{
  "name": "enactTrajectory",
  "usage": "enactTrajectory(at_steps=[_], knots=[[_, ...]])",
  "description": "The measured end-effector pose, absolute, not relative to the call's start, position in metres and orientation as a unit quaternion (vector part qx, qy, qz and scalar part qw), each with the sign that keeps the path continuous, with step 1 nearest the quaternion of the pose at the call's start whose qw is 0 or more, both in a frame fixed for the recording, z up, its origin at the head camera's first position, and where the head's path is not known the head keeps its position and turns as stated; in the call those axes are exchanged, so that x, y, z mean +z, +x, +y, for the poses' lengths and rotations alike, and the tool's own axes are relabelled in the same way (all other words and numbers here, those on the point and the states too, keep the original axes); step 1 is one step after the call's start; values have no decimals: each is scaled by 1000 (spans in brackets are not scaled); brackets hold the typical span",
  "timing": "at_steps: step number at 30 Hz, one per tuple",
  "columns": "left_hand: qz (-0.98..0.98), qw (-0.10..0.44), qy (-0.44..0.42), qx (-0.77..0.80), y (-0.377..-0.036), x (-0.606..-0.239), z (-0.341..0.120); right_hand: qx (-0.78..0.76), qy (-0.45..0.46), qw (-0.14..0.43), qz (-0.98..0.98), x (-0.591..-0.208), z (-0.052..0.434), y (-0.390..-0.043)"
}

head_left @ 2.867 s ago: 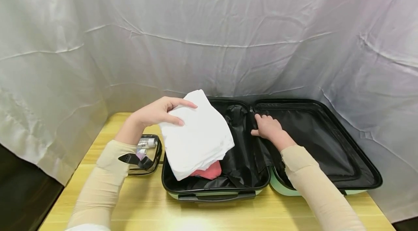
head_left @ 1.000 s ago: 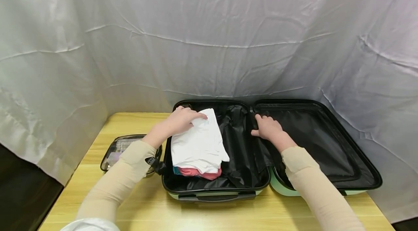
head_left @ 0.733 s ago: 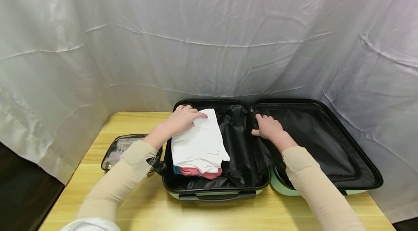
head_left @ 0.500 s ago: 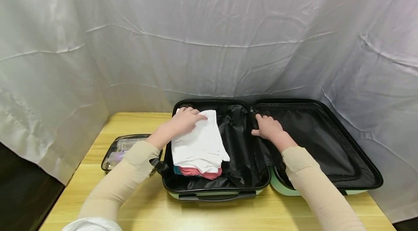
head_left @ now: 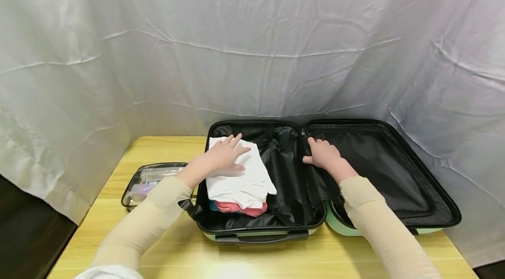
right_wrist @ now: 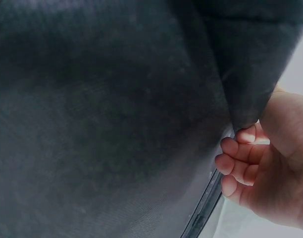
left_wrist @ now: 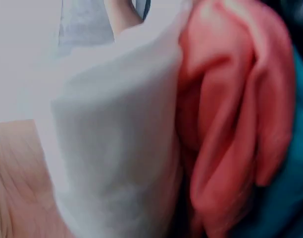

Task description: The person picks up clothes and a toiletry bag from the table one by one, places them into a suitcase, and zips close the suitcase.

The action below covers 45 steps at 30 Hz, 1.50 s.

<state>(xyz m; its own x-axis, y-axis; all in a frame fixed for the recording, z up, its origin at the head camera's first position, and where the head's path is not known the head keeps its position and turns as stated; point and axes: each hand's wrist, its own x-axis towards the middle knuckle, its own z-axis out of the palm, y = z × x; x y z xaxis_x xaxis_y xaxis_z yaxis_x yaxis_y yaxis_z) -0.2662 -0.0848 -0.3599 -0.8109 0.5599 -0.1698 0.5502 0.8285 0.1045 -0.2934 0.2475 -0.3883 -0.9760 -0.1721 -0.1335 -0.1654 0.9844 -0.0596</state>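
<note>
A stack of folded white clothes (head_left: 254, 176) lies in the left half of an open suitcase (head_left: 258, 228), on top of a coral-red garment (head_left: 256, 211) and a teal one (head_left: 213, 205). My left hand (head_left: 222, 156) rests on the white stack with fingers spread. The left wrist view shows the white cloth (left_wrist: 117, 134) close up beside the red folds (left_wrist: 230, 99). At the suitcase's hinge side my right hand (head_left: 324, 154) holds the black lining flap (head_left: 315, 182) by its edge. In the right wrist view its curled fingers (right_wrist: 230, 166) show at that edge.
A clear zip pouch (head_left: 136, 178) with small bottles stands left of the suitcase, partly behind my left forearm. The suitcase's black-lined right half (head_left: 378, 169) lies open on the wooden table (head_left: 236, 261). A grey curtain (head_left: 252, 51) hangs behind.
My left hand has lowered the white clothes onto the red garment and let go of them, its fingers now spread on top. The right hand stays in place.
</note>
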Motion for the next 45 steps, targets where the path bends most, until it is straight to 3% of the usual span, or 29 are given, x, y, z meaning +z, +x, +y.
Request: enactTrajectory(at_steps=[11, 31, 45], knots=[[934, 213, 283, 36, -246, -366, -95, -31, -79, 71, 994, -390, 249, -300], [934, 214, 285, 11, -247, -401, -100, -32, -80, 77, 993, -393, 251, -300], [931, 210, 299, 25, -244, -402, -96, -15, -90, 65, 994, -394, 254, -296]])
